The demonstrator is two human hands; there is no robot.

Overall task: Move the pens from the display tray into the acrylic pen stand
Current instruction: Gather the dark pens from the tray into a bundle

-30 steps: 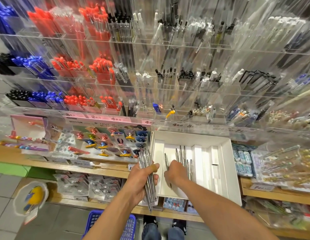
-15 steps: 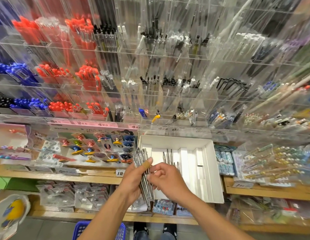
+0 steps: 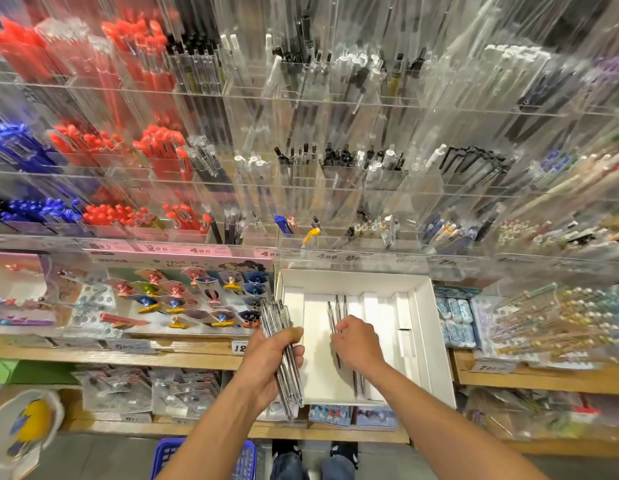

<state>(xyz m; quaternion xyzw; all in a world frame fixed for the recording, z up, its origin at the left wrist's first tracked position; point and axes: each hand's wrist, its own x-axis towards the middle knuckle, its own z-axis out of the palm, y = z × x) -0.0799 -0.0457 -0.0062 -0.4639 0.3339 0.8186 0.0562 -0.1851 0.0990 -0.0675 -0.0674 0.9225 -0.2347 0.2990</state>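
Left hand (image 3: 270, 358) is clamped around a bundle of clear pens (image 3: 284, 355), held upright-tilted just left of the white display tray (image 3: 436, 341) on the wooden shelf (image 3: 162, 356). Right hand (image 3: 358, 344) is inside the tray, fingers curled down onto the loose pens (image 3: 337, 311) lying there; whether its grip has closed on one cannot be told. Acrylic pen stand (image 3: 335, 244) rises behind the tray, stocked in compartments

Bare forearms, blue jeans (image 3: 330, 467) and dark shoes (image 3: 285, 447)
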